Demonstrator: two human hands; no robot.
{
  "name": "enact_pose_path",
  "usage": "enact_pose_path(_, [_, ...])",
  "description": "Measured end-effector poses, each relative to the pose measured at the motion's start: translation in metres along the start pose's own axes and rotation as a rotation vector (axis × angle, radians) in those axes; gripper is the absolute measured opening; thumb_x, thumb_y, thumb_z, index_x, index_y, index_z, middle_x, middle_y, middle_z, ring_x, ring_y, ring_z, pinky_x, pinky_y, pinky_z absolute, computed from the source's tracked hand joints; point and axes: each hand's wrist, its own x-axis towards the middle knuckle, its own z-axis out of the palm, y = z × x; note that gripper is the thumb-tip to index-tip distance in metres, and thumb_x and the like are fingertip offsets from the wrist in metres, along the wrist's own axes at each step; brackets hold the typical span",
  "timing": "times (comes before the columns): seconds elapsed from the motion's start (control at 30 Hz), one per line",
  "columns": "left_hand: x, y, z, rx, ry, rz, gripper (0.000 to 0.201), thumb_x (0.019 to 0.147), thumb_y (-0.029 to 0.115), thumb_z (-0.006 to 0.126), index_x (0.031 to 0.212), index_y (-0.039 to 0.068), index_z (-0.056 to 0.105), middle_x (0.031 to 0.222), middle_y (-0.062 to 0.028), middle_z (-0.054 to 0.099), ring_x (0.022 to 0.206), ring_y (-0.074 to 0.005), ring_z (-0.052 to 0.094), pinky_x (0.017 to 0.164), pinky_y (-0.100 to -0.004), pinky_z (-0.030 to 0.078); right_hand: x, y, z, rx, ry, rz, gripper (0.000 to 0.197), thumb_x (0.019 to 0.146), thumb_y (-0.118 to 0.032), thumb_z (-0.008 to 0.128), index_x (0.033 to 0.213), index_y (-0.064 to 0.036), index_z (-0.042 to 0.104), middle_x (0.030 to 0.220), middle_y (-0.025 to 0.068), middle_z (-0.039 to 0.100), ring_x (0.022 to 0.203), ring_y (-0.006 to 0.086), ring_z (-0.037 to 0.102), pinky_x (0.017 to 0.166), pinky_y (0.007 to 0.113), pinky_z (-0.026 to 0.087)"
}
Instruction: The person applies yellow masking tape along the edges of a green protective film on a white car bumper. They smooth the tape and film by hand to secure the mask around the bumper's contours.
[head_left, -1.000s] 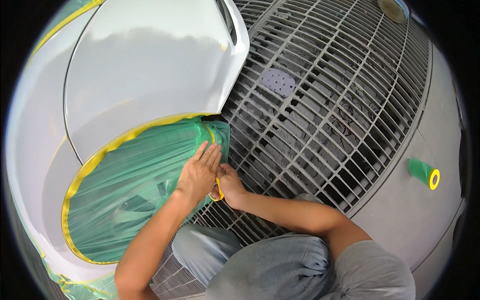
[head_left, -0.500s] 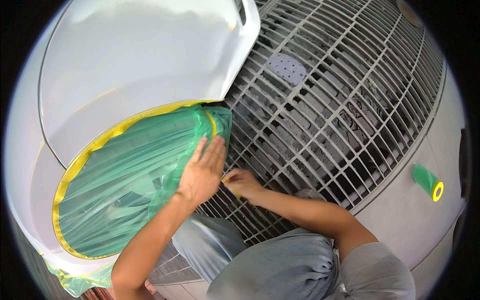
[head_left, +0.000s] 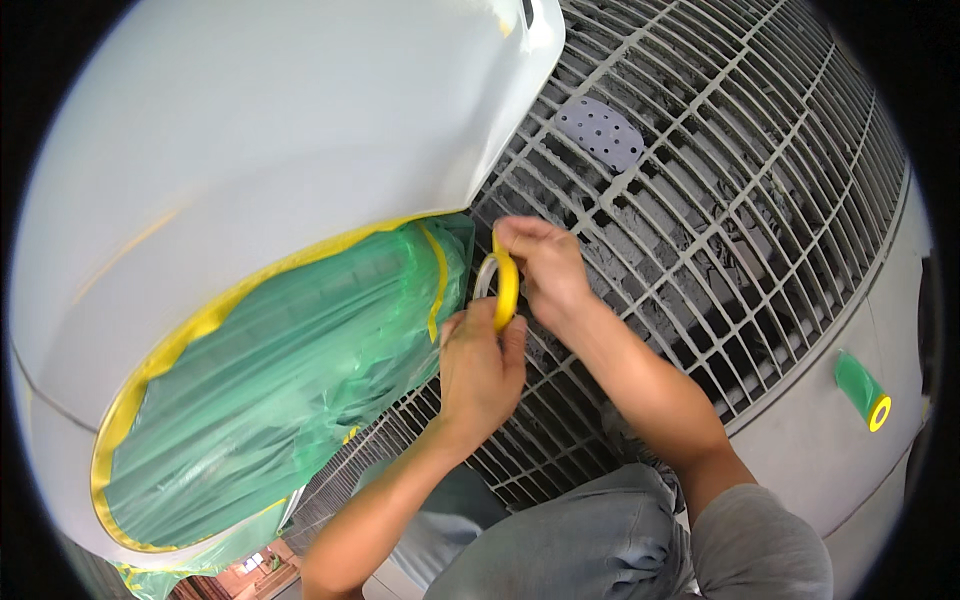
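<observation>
While pinched low by the left hand (head_left: 480, 365): yellow tape roll (head_left: 508, 290), close to mid-picture, above the grate (head_left: 725, 225) and just beside the green sheeting (head_left: 300, 370).
Roll's lie: from the left palm, toward 1 o'clock; from the right palm, toward 8 o'clock. Seen at a slant, long axis roughly 12 to 6, core turned toward 10 o'clock.
Left hand: fingers and thumb curled in on the lower rim, little gap left; back of the hand facing the camera, wrist toward 7 o'clock.
Right hand (head_left: 548, 268): fingertips drawn together at the roll's 12 o'clock, apparently on a short tape lead (head_left: 497, 243); exact finger contact blurred, so cannot tell more. Forearm slanting away to 5 o'clock.
Nearer hand: left, with knuckles almost against the sheeting's 3 o'clock edge; right, farther out over the bars.
Sheeting: bunched and creased, bordered along its upper edge by a yellow tape border (head_left: 205, 318) beneath the pale body panel (head_left: 300, 120); a loose-looking yellow strip (head_left: 441, 280) across its 2 o'clock end, at 10 o'clock from the left hand.
Farther out: perforated lavender disc (head_left: 600, 133) on the bars toward 1 o'clock; green film roll with yellow end (head_left: 860, 390) toward 4 o'clock, against a grey surface (head_left: 790, 470).
Markings: no brand, label or writing legible on roll, sheeting or disc.
</observation>
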Motion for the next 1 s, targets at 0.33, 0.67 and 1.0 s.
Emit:
enact_pose_path(0.33, [0.017,0.025,-0.018,-0.240,-0.126,0.121,0.023,0.093,0.006,0.074,0.112,-0.002,0.065,0.076,-0.0166,0.069,0.066,-0.0324,0.070,0.061,-0.0382,0.054,0.227,0.079,0.090,0.036,0.006,-0.145,0.018,0.097,-0.014,0.070,0.106,0.0019,0.072,0.083,0.0114,0.072,0.071,0.0188,0.068,0.064,0.034,0.055])
enact_pose_path(0.67, [-0.035,-0.045,-0.023,0.030,-0.147,0.239,0.023,0.085,0.000,0.077,0.105,-0.001,0.065,0.096,-0.0168,0.072,0.094,-0.0342,0.073,0.100,-0.0508,0.055,0.240,0.103,0.093,-0.652,0.046,-0.305,0.025,0.100,-0.023,0.067,0.091,0.0001,0.066,0.074,0.0108,0.068,0.066,0.0177,0.066,0.058,0.035,0.051])
enact_pose_path(1.0, [-0.034,-0.046,-0.044,0.257,-0.111,0.304,0.012,0.080,0.005,0.081,0.090,0.003,0.075,0.096,-0.0104,0.069,0.089,-0.0307,0.065,0.078,-0.0417,0.051,-0.039,0.049,0.013,-0.281,0.043,0.137,0.041,0.107,-0.045,0.058,0.103,-0.0043,0.056,0.078,0.0108,0.069,0.067,0.0158,0.066,0.060,0.028,0.050])
